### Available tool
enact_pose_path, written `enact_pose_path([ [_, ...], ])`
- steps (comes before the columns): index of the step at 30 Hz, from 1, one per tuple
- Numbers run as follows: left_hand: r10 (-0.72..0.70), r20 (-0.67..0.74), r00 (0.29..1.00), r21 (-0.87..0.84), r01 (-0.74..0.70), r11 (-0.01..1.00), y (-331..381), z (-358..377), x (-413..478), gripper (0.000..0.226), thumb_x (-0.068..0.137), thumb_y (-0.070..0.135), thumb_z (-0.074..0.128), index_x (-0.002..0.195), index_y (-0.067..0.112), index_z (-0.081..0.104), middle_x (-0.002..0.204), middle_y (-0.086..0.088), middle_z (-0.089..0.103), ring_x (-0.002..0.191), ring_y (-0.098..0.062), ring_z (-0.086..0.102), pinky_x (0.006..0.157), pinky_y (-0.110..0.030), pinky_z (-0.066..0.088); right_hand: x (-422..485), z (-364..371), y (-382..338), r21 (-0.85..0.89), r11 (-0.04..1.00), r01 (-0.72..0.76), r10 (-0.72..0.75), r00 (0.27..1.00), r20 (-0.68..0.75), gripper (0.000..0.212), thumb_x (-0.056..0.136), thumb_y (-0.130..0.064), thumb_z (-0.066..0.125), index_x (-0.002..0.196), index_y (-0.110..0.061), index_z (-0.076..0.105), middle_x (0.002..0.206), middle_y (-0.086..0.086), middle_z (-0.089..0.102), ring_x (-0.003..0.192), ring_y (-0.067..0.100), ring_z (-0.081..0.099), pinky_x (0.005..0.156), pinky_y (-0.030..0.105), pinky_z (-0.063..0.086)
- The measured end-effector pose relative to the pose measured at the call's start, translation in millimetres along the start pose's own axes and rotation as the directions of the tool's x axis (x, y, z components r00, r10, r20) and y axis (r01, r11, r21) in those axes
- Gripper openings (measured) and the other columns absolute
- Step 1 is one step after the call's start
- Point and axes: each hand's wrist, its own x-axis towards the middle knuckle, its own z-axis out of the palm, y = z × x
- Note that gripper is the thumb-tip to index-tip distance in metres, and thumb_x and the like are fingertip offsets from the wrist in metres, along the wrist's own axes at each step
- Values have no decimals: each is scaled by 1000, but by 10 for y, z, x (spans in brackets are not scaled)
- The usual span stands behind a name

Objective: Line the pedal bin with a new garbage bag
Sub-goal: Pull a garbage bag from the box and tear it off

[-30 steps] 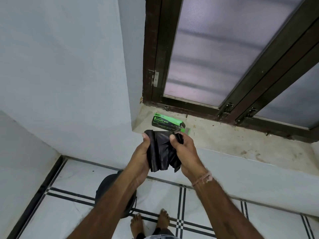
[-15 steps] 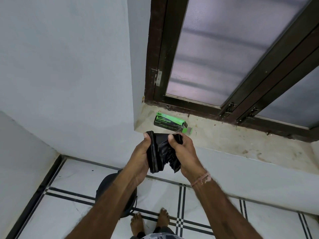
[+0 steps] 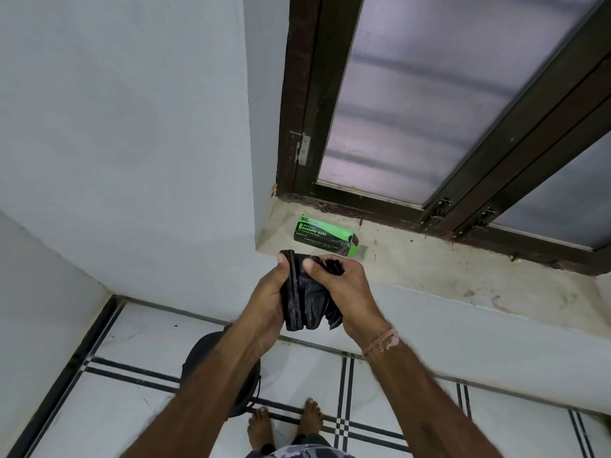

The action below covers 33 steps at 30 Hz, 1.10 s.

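A folded black garbage bag (image 3: pixel 305 297) is held in front of me at chest height. My left hand (image 3: pixel 269 299) grips its left folded edge with the thumb on top. My right hand (image 3: pixel 347 289) pinches the crumpled right side. Down on the floor stands the black round pedal bin (image 3: pixel 201 355), mostly hidden under my left forearm, its lid shut. A green and black garbage bag box (image 3: pixel 322 234) lies on the window sill just beyond my hands.
A stained stone window sill (image 3: pixel 446 269) runs to the right under a dark-framed frosted window (image 3: pixel 413 104). White walls meet in a corner on the left. The floor is white tile with black lines; my bare feet (image 3: pixel 284 424) stand beside the bin.
My hands have drawn closer together, bunching the bag into a tighter, narrower bundle. The view has shifted slightly; the bin and box have not moved.
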Motion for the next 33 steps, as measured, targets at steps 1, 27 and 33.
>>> enact_pose_path([
  [1, -2, 1, 1000, 1, 2, 1000, -7, 3, 0, 62, 103, 56, 33, 127, 11, 68, 121, -15, 73, 116, -28, 69, 97, -42, 53, 7, -6, 2, 2, 1000, -4, 4, 1000, -16, 22, 87, -21, 83, 97, -1, 78, 97, 22, 78, 85, 26, 76, 87, 42, 60],
  [27, 20, -73, 997, -141, -30, 990, -110, 85, 111, 59, 85, 44, 66, 123, -1, 68, 123, -29, 68, 118, -46, 63, 104, -60, 48, 92, -152, 26, 25, 999, 46, -46, 999, -8, 5, 89, -12, 79, 93, -9, 81, 93, 15, 80, 87, 22, 75, 84, 37, 61],
  [33, -60, -116, 991, -214, 34, 976, -93, 150, 135, 53, 85, 42, 67, 117, 1, 69, 113, -25, 71, 104, -38, 68, 97, -55, 53, 108, -98, 60, -39, 998, 47, -50, 996, -78, 7, 93, -12, 76, 89, -7, 76, 83, 11, 77, 73, 16, 70, 62, 25, 57],
])
